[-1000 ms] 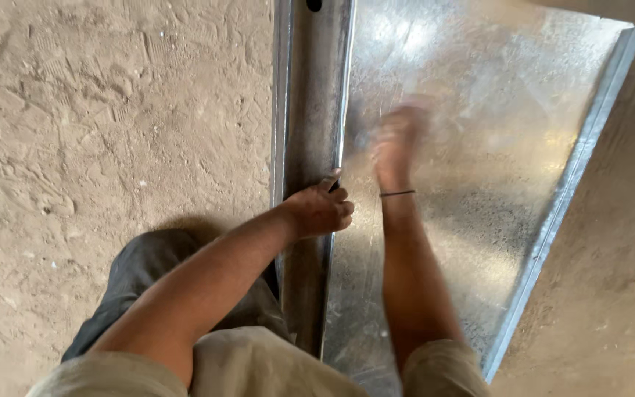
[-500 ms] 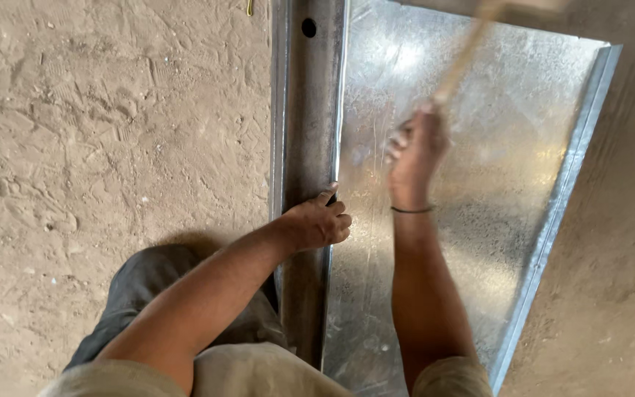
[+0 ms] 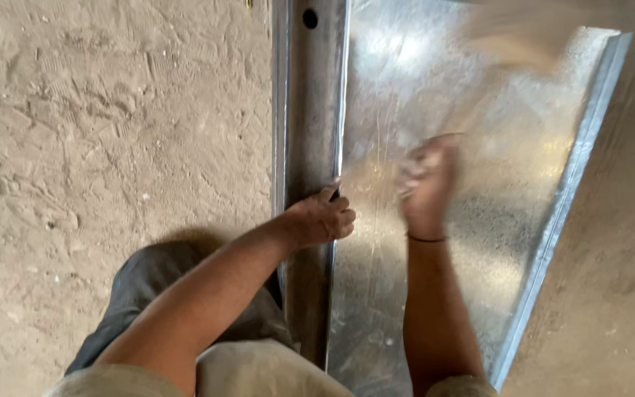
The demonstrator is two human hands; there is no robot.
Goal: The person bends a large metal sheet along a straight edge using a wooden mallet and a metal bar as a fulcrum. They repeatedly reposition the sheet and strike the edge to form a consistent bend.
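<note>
Head view, metal channel (image 3: 309, 95) under left fingers (image 3: 336, 213), apparently.

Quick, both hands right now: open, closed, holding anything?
Left hand: closed, fingers curled against the steel channel at its seam with the metal sheet.
Right hand: closed on a wooden handle, blurred by motion.

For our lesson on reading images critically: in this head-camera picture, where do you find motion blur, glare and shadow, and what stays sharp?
Head view: the right hand and the wooden handle it grips are smeared by motion blur; the left hand, resting on the metal channel, is sharp; bright glare washes the upper part of the galvanised sheet; a soft shadow lies on the sandy floor beside the left arm.
</note>
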